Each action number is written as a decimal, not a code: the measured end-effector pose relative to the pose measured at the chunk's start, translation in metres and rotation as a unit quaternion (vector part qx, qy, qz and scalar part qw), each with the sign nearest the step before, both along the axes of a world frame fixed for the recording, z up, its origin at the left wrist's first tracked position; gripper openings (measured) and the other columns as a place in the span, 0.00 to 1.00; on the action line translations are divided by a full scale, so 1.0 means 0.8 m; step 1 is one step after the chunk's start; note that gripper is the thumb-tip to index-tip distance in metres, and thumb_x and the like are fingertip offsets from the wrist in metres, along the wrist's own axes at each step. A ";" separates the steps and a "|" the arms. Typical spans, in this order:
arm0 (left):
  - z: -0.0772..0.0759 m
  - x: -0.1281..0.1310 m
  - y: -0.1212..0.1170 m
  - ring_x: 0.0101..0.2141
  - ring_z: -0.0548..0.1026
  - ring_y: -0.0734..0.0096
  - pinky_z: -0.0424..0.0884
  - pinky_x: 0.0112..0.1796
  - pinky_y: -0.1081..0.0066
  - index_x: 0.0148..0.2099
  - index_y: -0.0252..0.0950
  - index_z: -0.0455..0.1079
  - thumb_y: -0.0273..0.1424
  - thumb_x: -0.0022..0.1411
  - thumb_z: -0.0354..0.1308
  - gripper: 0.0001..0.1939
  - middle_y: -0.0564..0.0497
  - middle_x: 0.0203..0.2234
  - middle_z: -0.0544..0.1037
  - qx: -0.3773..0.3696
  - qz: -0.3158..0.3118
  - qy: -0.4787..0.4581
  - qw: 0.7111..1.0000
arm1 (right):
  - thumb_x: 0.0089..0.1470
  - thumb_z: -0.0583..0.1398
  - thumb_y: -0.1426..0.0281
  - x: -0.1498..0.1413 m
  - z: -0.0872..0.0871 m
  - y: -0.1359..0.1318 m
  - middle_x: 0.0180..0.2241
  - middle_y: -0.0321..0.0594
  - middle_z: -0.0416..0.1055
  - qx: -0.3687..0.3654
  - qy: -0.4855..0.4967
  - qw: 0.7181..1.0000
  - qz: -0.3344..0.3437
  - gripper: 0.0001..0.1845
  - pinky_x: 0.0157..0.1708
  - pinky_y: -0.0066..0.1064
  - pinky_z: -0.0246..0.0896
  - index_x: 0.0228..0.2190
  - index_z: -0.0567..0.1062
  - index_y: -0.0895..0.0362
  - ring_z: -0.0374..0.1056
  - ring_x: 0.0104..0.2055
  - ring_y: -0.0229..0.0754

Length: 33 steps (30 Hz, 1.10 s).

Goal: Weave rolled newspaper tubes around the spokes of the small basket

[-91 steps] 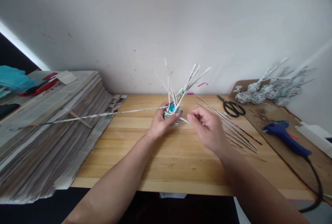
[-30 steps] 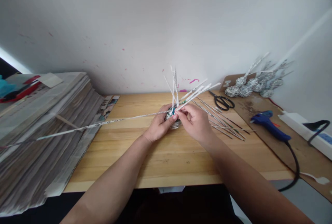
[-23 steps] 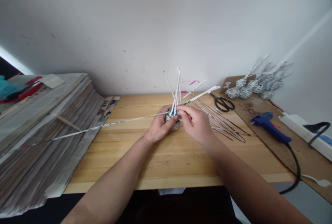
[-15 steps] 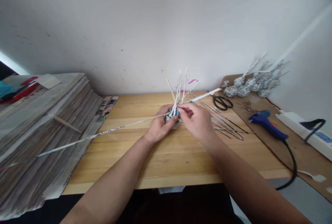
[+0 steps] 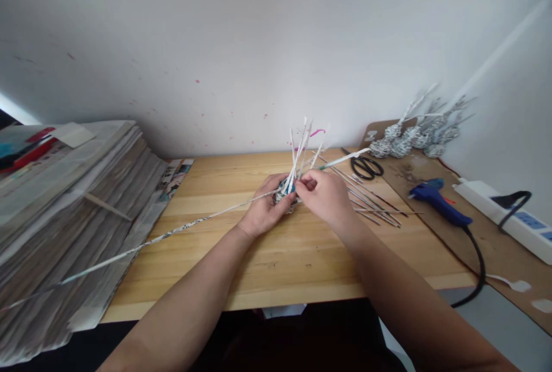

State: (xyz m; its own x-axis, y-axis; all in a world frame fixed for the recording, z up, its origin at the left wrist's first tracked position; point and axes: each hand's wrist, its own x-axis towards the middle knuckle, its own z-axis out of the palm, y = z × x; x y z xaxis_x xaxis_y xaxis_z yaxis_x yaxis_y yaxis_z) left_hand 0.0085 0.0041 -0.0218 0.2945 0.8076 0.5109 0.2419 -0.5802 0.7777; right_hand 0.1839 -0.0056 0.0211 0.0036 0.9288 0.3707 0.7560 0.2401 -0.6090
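Note:
My left hand (image 5: 265, 208) is wrapped round a small woven piece of rolled newspaper (image 5: 284, 189), thumb across its front. Several thin paper rods (image 5: 297, 156) stick up from it in a loose bunch. My right hand (image 5: 323, 194) pinches at the piece's right side, thumb and forefinger together. A paper rod (image 5: 345, 158) runs out beyond that hand to the upper right; whether the fingertips grip it is hidden. One long twisted paper strand (image 5: 181, 227) stretches from the piece leftward over the newspaper stack.
Several loose paper rods (image 5: 375, 202) lie right of my hands, by black scissors (image 5: 366, 168). A blue glue gun (image 5: 440, 202) and a white power strip (image 5: 509, 217) are at the right. Woven paper balls (image 5: 401, 142) sit behind. A tall newspaper stack (image 5: 86, 205) stands left.
The upright rods lean more to the right and are bunched differently. Both hands keep their hold on the woven piece. The whole view has shifted slightly.

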 end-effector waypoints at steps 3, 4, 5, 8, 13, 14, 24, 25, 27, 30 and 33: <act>0.001 0.000 0.000 0.53 0.74 0.57 0.67 0.57 0.59 0.57 0.39 0.73 0.38 0.65 0.62 0.20 0.42 0.52 0.78 -0.027 0.023 -0.028 0.999 | 0.54 0.63 0.65 0.000 0.001 -0.001 0.24 0.36 0.77 0.015 0.027 1.000 0.006 0.08 0.31 0.32 0.59 0.25 0.74 0.54 0.71 0.26 0.40; 0.002 0.000 0.000 0.52 0.75 0.57 0.67 0.57 0.59 0.57 0.39 0.73 0.38 0.64 0.63 0.20 0.42 0.51 0.78 -0.038 0.031 -0.038 0.998 | 0.54 0.63 0.65 0.001 0.001 -0.001 0.25 0.36 0.77 0.021 0.018 1.000 0.005 0.08 0.31 0.32 0.59 0.26 0.74 0.54 0.71 0.27 0.41; 0.002 0.000 0.001 0.51 0.75 0.57 0.67 0.56 0.60 0.55 0.38 0.74 0.38 0.63 0.63 0.20 0.43 0.50 0.79 -0.047 0.037 -0.047 0.997 | 0.55 0.62 0.64 0.002 0.002 -0.002 0.26 0.37 0.77 0.028 0.005 1.000 0.004 0.08 0.32 0.32 0.58 0.26 0.74 0.54 0.71 0.28 0.42; 0.001 0.001 0.003 0.49 0.75 0.58 0.67 0.55 0.61 0.52 0.38 0.76 0.38 0.61 0.66 0.18 0.44 0.48 0.80 -0.072 0.055 -0.082 0.992 | 0.59 0.61 0.63 0.005 0.004 -0.006 0.27 0.39 0.77 0.067 -0.031 0.997 0.010 0.11 0.32 0.33 0.57 0.27 0.74 0.54 0.70 0.30 0.42; -0.001 -0.003 0.011 0.48 0.75 0.61 0.67 0.53 0.65 0.51 0.37 0.75 0.39 0.61 0.65 0.18 0.46 0.46 0.79 -0.117 0.120 -0.159 0.973 | 0.62 0.59 0.60 -0.001 0.007 -0.017 0.23 0.37 0.72 0.103 0.028 0.993 0.047 0.17 0.29 0.31 0.56 0.25 0.73 0.55 0.64 0.25 0.38; -0.002 -0.003 0.013 0.48 0.75 0.62 0.68 0.52 0.66 0.52 0.37 0.74 0.40 0.62 0.64 0.19 0.46 0.46 0.79 -0.125 0.125 -0.172 0.969 | 0.62 0.59 0.59 -0.003 0.006 -0.017 0.21 0.35 0.70 0.064 0.060 0.994 0.068 0.16 0.27 0.31 0.55 0.25 0.74 0.55 0.62 0.23 0.37; -0.003 0.002 0.013 0.42 0.74 0.67 0.69 0.47 0.69 0.52 0.37 0.71 0.46 0.60 0.66 0.24 0.48 0.43 0.77 -0.199 0.063 -0.301 0.930 | 0.57 0.62 0.61 -0.010 -0.019 0.004 0.35 0.41 0.79 -0.041 0.286 0.949 0.122 0.13 0.27 0.31 0.64 0.40 0.79 0.56 0.67 0.26 0.37; -0.002 0.004 0.011 0.42 0.74 0.67 0.69 0.47 0.70 0.52 0.37 0.71 0.46 0.61 0.65 0.24 0.48 0.43 0.77 -0.196 0.049 -0.291 0.935 | 0.58 0.62 0.62 -0.010 -0.019 0.003 0.35 0.41 0.79 -0.023 0.281 0.951 0.124 0.13 0.27 0.31 0.65 0.40 0.80 0.56 0.68 0.26 0.38; -0.001 0.005 0.007 0.43 0.74 0.66 0.69 0.48 0.70 0.52 0.36 0.70 0.47 0.62 0.64 0.23 0.48 0.43 0.76 -0.191 0.021 -0.265 0.945 | 0.59 0.61 0.64 -0.009 -0.018 0.003 0.38 0.42 0.80 0.021 0.256 0.957 0.133 0.11 0.31 0.32 0.67 0.41 0.81 0.55 0.72 0.30 0.40; 0.002 0.007 0.000 0.46 0.74 0.64 0.69 0.49 0.68 0.54 0.36 0.69 0.47 0.63 0.63 0.25 0.45 0.46 0.76 -0.193 -0.010 -0.233 0.953 | 0.60 0.62 0.67 -0.007 -0.017 0.003 0.40 0.43 0.81 0.087 0.194 0.967 0.137 0.11 0.40 0.36 0.69 0.42 0.83 0.53 0.75 0.39 0.44; 0.005 0.008 -0.003 0.45 0.74 0.64 0.69 0.49 0.67 0.54 0.36 0.67 0.48 0.64 0.62 0.26 0.44 0.46 0.76 -0.200 -0.029 -0.213 0.956 | 0.60 0.63 0.66 -0.006 -0.017 0.003 0.38 0.42 0.81 0.105 0.164 0.974 0.114 0.09 0.40 0.36 0.69 0.40 0.83 0.54 0.76 0.39 0.44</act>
